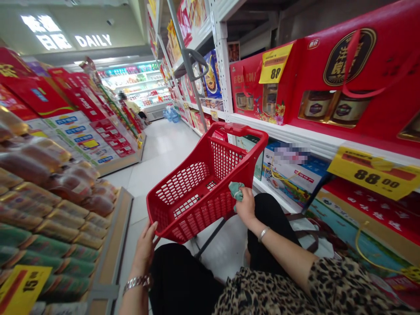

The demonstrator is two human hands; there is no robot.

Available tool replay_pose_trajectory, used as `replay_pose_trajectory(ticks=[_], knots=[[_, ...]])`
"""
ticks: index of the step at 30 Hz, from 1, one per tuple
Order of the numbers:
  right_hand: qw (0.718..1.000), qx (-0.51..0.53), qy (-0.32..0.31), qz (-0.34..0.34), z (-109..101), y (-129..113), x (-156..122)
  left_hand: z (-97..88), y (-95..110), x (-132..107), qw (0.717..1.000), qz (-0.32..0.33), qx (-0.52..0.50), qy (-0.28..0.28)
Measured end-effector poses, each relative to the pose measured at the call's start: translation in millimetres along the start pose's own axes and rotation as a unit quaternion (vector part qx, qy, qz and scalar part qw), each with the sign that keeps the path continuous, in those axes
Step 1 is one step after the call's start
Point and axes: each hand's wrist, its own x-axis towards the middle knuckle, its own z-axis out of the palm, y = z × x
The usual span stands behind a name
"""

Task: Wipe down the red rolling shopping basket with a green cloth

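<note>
In front of my knees stands a red plastic shopping cart with slotted walls, and nothing lies in the part of its basket that I see. My left hand is at its near left corner, fingertips against the rim and outer wall. A crumpled green cloth is bunched in my right hand, whose fingers are closed round it. The cloth is at the cart's right side, close to the rim. A grey metal pole with a loop handle rises behind the cart.
Shelves with red gift boxes and yellow price tags run along my right. Stacked packaged goods line the left. A pale tiled aisle leads to a chilled display, with a person near it.
</note>
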Motion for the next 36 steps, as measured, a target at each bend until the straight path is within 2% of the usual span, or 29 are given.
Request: replay_pose_trajectory(ticks=[7, 11, 13, 16, 19, 23, 26, 30, 33, 36], knots=[[0.986, -0.015, -0.041, -0.163, 1.7, -39.5, -21.6, -3.7, 0.7, 3.2, 1.000, 0.002, -0.003, -0.023], [0.972, 0.011, -0.071, -0.223, 8.0, -53.7, -38.6, -5.1, -0.3, 5.5, 1.000, 0.002, -0.006, -0.026], [0.961, 0.030, -0.096, -0.258, 9.2, -59.0, -47.1, -6.1, 0.0, 5.5, 0.999, 0.003, -0.004, -0.031], [0.928, 0.055, -0.136, -0.341, 3.2, -71.6, -53.9, -8.5, 2.0, 5.5, 1.000, 0.001, 0.004, -0.029], [0.888, 0.042, -0.107, -0.444, -11.2, -92.7, -45.7, -11.4, 5.9, 7.5, 1.000, -0.003, 0.004, -0.023], [0.843, -0.025, -0.034, -0.536, -24.3, -116.4, -11.6, -17.0, 10.4, 14.7, 0.999, -0.014, -0.003, -0.035], [0.830, -0.094, -0.033, -0.549, -20.8, -114.5, 15.2, -22.7, 11.3, 21.9, 0.999, -0.015, 0.009, -0.040], [0.826, -0.134, -0.068, -0.543, -18.0, -95.3, 37.3, -28.9, 10.6, 29.2, 0.999, -0.020, 0.021, -0.046], [0.841, -0.140, -0.088, -0.515, -29.4, -85.8, 51.5, -31.2, 10.0, 32.8, 0.999, -0.025, 0.027, -0.039], [0.864, -0.165, -0.108, -0.464, -48.1, -83.5, 72.0, -32.2, 9.7, 36.7, 0.998, -0.003, 0.053, -0.031]])
